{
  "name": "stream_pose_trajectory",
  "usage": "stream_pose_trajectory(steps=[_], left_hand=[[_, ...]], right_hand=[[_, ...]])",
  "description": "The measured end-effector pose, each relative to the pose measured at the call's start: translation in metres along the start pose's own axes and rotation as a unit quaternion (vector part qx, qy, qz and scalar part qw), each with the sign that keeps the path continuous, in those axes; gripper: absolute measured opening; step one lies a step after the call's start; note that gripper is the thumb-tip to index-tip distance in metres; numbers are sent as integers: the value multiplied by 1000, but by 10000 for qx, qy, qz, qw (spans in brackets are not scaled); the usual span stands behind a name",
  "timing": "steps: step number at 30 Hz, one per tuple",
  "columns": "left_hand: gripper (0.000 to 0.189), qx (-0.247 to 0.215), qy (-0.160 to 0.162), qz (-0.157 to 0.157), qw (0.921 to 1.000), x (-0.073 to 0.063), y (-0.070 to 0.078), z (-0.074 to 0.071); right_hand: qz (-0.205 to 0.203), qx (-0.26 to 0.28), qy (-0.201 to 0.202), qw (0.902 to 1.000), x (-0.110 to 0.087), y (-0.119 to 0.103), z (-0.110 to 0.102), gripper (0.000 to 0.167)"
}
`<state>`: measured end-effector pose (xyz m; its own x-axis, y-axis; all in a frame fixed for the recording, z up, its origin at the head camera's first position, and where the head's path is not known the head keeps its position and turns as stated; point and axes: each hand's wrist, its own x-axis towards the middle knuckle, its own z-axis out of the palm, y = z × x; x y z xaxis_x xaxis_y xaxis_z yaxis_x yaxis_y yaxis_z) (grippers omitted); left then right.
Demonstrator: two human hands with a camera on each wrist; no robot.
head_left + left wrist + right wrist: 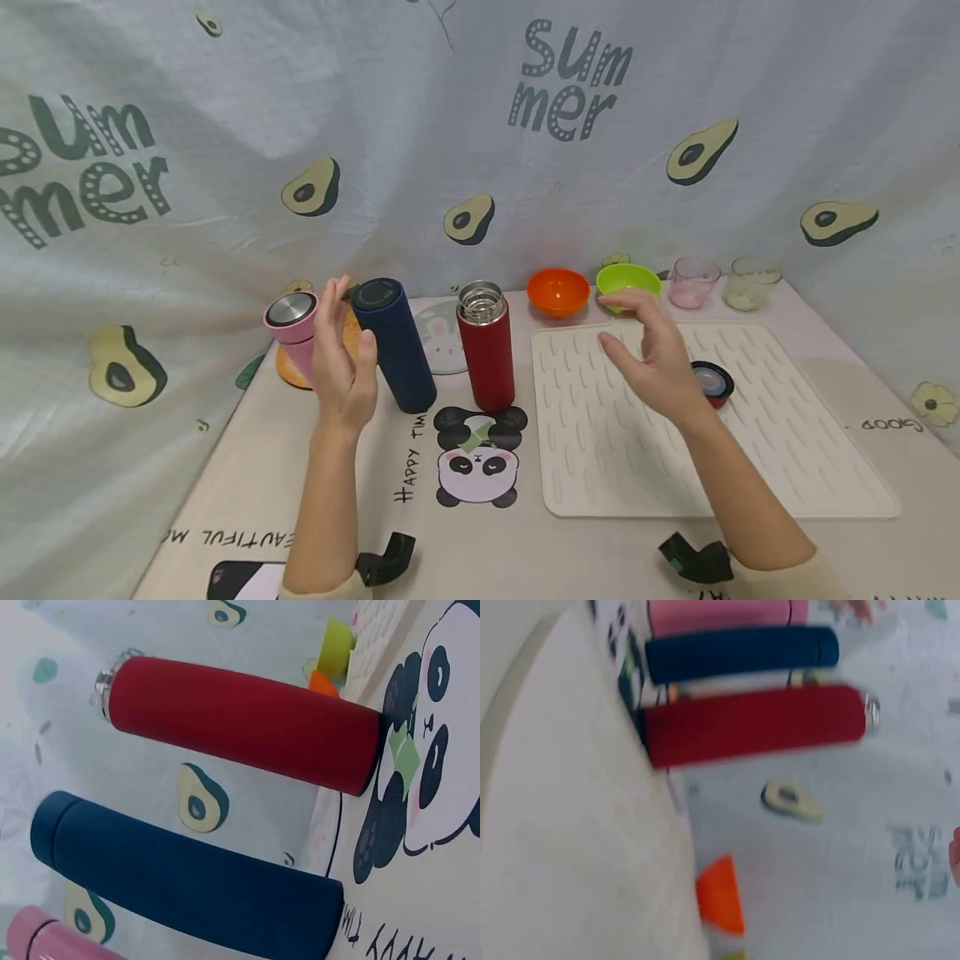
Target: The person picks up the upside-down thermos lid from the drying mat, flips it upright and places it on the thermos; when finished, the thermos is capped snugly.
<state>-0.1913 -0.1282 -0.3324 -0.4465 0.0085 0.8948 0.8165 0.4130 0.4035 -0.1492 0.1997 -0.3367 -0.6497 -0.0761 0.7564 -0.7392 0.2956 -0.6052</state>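
Note:
A red thermos flask stands upright without a lid, its steel mouth showing. To its left are a navy flask and a pink flask, both capped. My left hand is raised with fingers straight and thumb apart, overlapping the pink flask in the head view and holding nothing. Over the white ridged mat, my right hand hovers with thumb and fingers spread apart, nothing between them. A black-rimmed red lid lies on the mat, partly hidden behind the right hand.
Behind the mat stand an orange bowl, a green bowl, a pink glass and a greenish glass. Round coasters lie near the flasks, including a pale one. A printed curtain hangs behind the table.

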Motion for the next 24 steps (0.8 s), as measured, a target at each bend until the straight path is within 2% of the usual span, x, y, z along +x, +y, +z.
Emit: stream_pose_trajectory(steps=[2, 4, 6, 9, 12, 16, 20, 24], left_hand=[[56, -22, -30, 209, 9998, 0, 7, 0], [55, -47, -149, 426, 9990, 0, 15, 2], [54, -111, -316, 635, 9974, -1, 22, 5], [52, -210, -687, 786, 9943, -5, 30, 11], [50, -411, -1117, 730, 9902, -10, 35, 19], [48, -663, -1780, 525, 9804, -20, 39, 30], [49, -705, -2458, 450, 9657, -30, 43, 41], [49, -490, -3053, 437, 9500, -39, 47, 51]], right_hand=[[294, -480, 89, 9984, -8, 12, -20, 41], [647, -1108, 136, 9916, -17, 25, -41, 43], [1063, -1642, 68, 9807, -27, 38, -62, 45], [1772, -2086, -201, 9616, -42, 56, -87, 49], [2330, -2251, -558, 9444, -57, 73, -105, 57], [2718, -2485, -899, 9254, -75, 91, -118, 67], [3077, -2585, -1064, 9095, -86, 104, -124, 73], [3411, -2401, -1284, 8997, -94, 110, -125, 81]])
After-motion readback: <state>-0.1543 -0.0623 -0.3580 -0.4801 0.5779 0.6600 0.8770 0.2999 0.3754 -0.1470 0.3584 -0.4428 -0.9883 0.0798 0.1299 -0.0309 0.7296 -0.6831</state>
